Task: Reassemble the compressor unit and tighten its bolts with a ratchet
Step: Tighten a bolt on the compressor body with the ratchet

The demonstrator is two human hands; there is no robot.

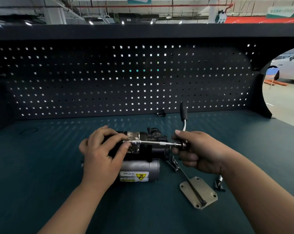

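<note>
Ratchet (183,112) is rigid, slick steel: my right grip (196,150) clamps its head, left grip (100,152) pinches the extension (153,142) tip.

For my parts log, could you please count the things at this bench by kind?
Compressor: 1
Ratchet: 1
Metal plate: 1
Long bolt: 1
Short bolts: 2 seen, lying close together
Coiled part: 1
Small black part by the back panel: 1
Total: 8 that I can make out
</note>
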